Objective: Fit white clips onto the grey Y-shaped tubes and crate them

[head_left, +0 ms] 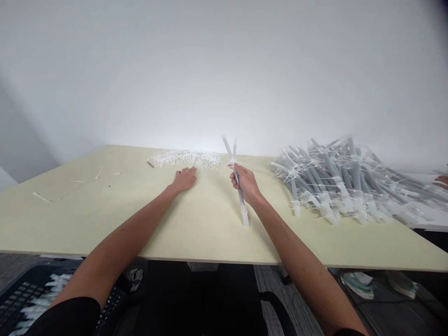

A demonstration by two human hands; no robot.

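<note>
My left hand lies flat and palm-down on the pale yellow table, holding nothing. Just beyond its fingertips is a loose heap of small white plastic pieces. My right hand grips a grey tube assembly with white plastic fittings; a white fitting at its lower end reaches the tabletop. Further right, a large tangled pile of similar grey tubes with white fittings sits on the table, apart from my hand.
A few white scraps lie at the table's left, and a small grey piece sits beside the white heap. A co-worker's hand shows at the far right. Below the front edge are a black crate of white pieces and shoes.
</note>
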